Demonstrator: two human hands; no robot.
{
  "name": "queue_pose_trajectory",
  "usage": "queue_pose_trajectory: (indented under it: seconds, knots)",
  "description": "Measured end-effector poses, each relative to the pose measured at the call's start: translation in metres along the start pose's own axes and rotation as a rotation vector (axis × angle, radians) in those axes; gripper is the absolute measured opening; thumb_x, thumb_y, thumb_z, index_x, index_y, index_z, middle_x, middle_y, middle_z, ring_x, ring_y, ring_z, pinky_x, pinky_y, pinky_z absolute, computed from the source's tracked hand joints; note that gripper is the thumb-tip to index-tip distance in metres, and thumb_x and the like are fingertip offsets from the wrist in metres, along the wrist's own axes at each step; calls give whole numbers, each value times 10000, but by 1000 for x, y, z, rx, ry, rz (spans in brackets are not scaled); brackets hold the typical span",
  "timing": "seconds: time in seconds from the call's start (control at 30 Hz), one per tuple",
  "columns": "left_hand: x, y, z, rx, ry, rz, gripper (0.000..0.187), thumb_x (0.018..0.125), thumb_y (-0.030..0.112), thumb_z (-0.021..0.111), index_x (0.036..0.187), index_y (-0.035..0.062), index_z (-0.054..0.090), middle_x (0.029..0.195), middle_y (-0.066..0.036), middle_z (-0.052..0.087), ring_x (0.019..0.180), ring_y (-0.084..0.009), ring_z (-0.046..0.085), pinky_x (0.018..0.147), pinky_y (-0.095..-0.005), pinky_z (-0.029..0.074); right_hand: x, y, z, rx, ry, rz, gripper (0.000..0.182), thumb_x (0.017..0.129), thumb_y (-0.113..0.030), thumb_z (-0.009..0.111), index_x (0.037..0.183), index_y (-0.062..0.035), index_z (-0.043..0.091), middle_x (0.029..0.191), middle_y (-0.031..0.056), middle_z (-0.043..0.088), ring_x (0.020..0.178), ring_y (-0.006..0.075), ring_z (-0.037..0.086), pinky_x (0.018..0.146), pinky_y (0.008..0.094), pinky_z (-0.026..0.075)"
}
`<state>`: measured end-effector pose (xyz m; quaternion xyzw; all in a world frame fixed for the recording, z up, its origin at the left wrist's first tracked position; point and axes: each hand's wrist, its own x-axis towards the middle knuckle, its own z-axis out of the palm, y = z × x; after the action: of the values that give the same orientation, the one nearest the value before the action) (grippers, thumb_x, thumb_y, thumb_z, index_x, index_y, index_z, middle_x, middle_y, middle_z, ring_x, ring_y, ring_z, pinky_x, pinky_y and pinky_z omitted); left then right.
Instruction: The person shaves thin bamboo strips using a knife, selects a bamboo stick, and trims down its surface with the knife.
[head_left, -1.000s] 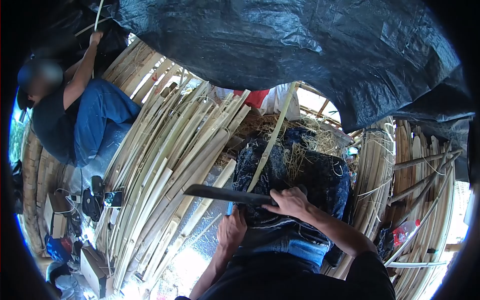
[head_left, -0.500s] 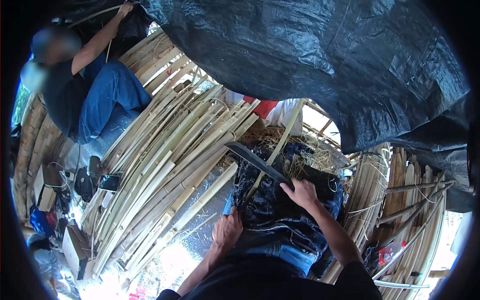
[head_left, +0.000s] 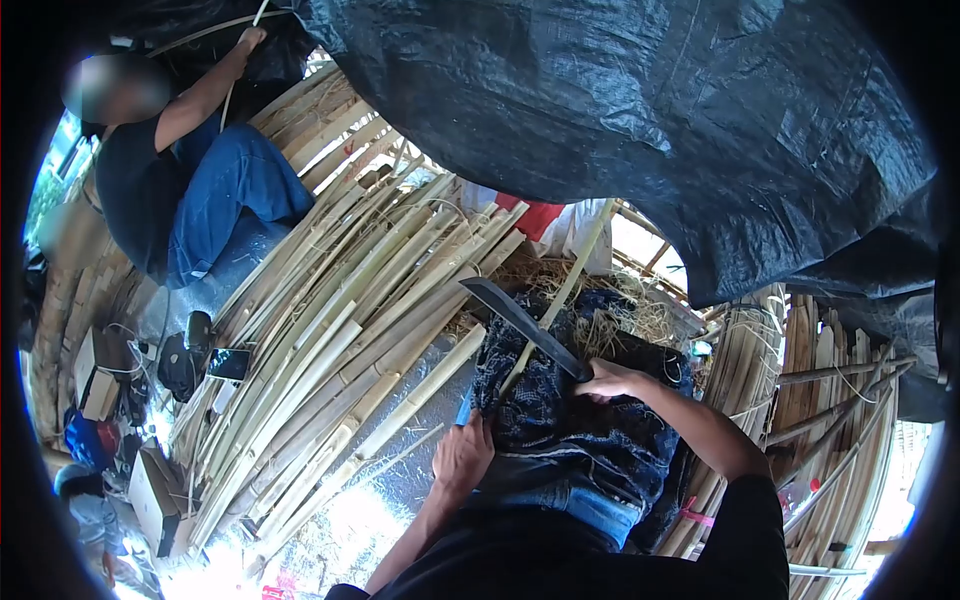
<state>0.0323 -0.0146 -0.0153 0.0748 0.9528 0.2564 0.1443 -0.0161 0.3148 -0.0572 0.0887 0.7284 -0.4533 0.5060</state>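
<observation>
A dark curved machete [head_left: 515,318] is held by its handle in my right hand [head_left: 603,381], its blade pointing up and left. The blade lies across a long pale green bamboo strip [head_left: 574,268] that slants over my lap. At the strip's lower end my left hand [head_left: 464,452] is closed around it, knuckles up. Beneath the strip, a dark blue patterned cloth [head_left: 560,410] covers my legs, with fibre shavings [head_left: 605,322] on its far part.
Many split bamboo strips [head_left: 330,330] lie to the left. A person [head_left: 150,195] sits at the upper left, holding a thin strip. A black tarp [head_left: 600,110] hangs overhead. More bamboo slats [head_left: 740,370] stand at right. A phone [head_left: 229,364] and cardboard box [head_left: 154,500] are at left.
My right hand and the machete have shifted slightly, and my right forearm is raised more to the right. The seated person's raised hand has come down a little.
</observation>
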Motion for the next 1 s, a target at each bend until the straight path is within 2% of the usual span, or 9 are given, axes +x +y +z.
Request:
queue_pose_trajectory:
  seconds: [0.07, 0.1, 0.2, 0.4, 0.67, 0.73, 0.77, 0.93, 1.0]
  knots:
    - [-1, -2, 3, 6, -7, 20, 309, 984, 313, 511, 1073, 40, 624, 710, -277, 643, 656, -474, 645, 604, -565, 529, 4, 10, 17, -412, 588, -112, 507, 763, -403, 774, 819, 74, 612, 697, 147, 641, 657, 264, 639, 654, 394, 513]
    - [0, -3, 3, 15, 2, 36, 312, 983, 313, 509, 1073, 37, 623, 705, -273, 643, 653, -471, 646, 601, -563, 530, -2, 2, 21, -398, 601, -65, 586, 725, -411, 751, 899, 136, 631, 836, 284, 676, 838, 400, 687, 783, 450, 522]
    - [0, 0, -3, 17, -14, 25, 310, 979, 305, 516, 1098, 41, 626, 704, -272, 644, 654, -470, 648, 606, -564, 531, -15, -15, 32, -465, 683, -13, 491, 760, -394, 720, 900, 76, 692, 891, 277, 697, 919, 435, 683, 842, 481, 535]
    - [2, -3, 0, 35, -26, 44, 312, 984, 298, 515, 1096, 27, 623, 714, -269, 649, 665, -472, 650, 612, -562, 531, -11, -10, 46, -461, 868, -20, 281, 737, -259, 715, 845, -1, 731, 849, 261, 694, 844, 428, 691, 807, 475, 561]
    - [6, -4, 6, 100, -43, 88, 323, 1005, 324, 495, 1096, 31, 598, 757, -298, 647, 719, -495, 638, 653, -600, 490, 9, 3, 58, -477, 975, 48, 333, 749, -308, 682, 917, -26, 741, 960, 239, 705, 932, 389, 697, 841, 460, 561]
    - [7, -9, 8, 12, 40, 147, 238, 995, 235, 521, 1041, 17, 604, 780, -300, 644, 717, -517, 611, 647, -615, 475, 19, 12, 61, -547, 1038, 13, 310, 735, -285, 684, 895, -25, 740, 930, 233, 709, 899, 384, 704, 825, 459, 564]
    - [9, -2, 0, 18, -38, 111, 308, 1017, 311, 476, 1045, 28, 597, 768, -314, 640, 728, -518, 619, 670, -607, 477, 21, 12, 62, -539, 1086, 7, 291, 731, -281, 682, 875, -34, 737, 916, 228, 711, 880, 380, 706, 814, 462, 566]
    - [16, -17, 8, -20, 71, 317, 284, 1007, 275, 505, 958, 10, 595, 750, -302, 638, 717, -514, 615, 640, -604, 467, 30, 19, 71, -576, 1316, -62, 214, 733, -277, 672, 816, -83, 709, 851, 199, 700, 813, 375, 703, 787, 473, 553]
    - [13, -21, 10, -41, 121, 382, 279, 1001, 259, 517, 924, 2, 593, 744, -298, 637, 714, -513, 614, 630, -601, 465, 28, 16, 69, -557, 1263, -42, 233, 742, -276, 667, 850, -75, 711, 884, 219, 698, 844, 386, 699, 816, 482, 544]
